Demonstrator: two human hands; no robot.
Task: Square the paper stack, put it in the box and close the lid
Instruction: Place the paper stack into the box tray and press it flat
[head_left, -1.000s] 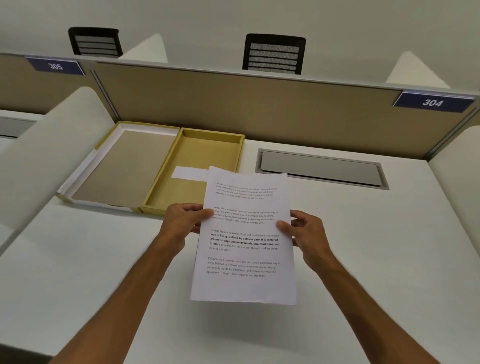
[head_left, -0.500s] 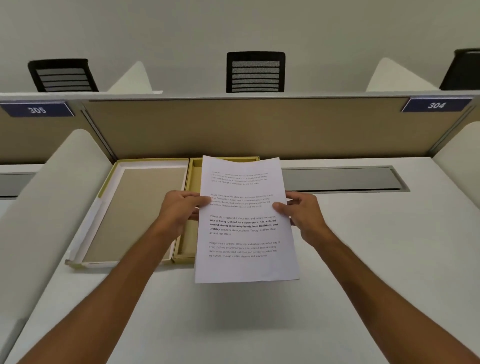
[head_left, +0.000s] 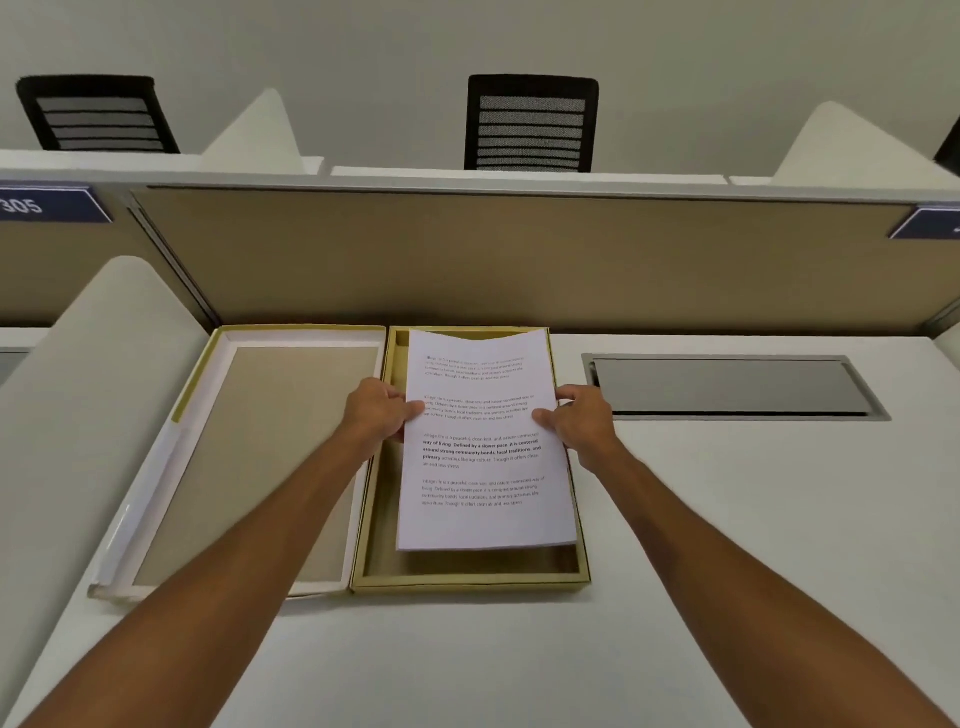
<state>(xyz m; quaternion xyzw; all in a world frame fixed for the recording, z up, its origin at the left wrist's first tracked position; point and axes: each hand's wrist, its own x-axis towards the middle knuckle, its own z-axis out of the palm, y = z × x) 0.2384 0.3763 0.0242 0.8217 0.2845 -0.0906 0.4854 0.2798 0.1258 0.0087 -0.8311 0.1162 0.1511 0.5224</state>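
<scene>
White desk top (head_left: 675, 597), tan partition (head_left: 519, 260) at twelve o'clock; left hand (head_left: 376, 413) and right hand (head_left: 582, 421) gripping printed white paper stack (head_left: 485, 452) over open yellow cardboard box (head_left: 467, 579).

Top sheet of the paper stack (head_left: 485, 447): four blocks of printed text are being shown; most of the print is too small or faint to be read with certainty.
Third block, bold lines: "way of living. Defined by a slower pace, it is centered around strong community bonds, local traditions, and primary" is being displayed.
Third block, opening line: it seems to be reading "Village life is a peaceful, close-knit, and nature-connected".
Far left blue sign (head_left: 49, 206) on the partition: "305" is being shown in white, its first digit being cut by the picture's edge.
Far right blue sign (head_left: 930, 224): its number is being cropped out and cannot be read.
</scene>
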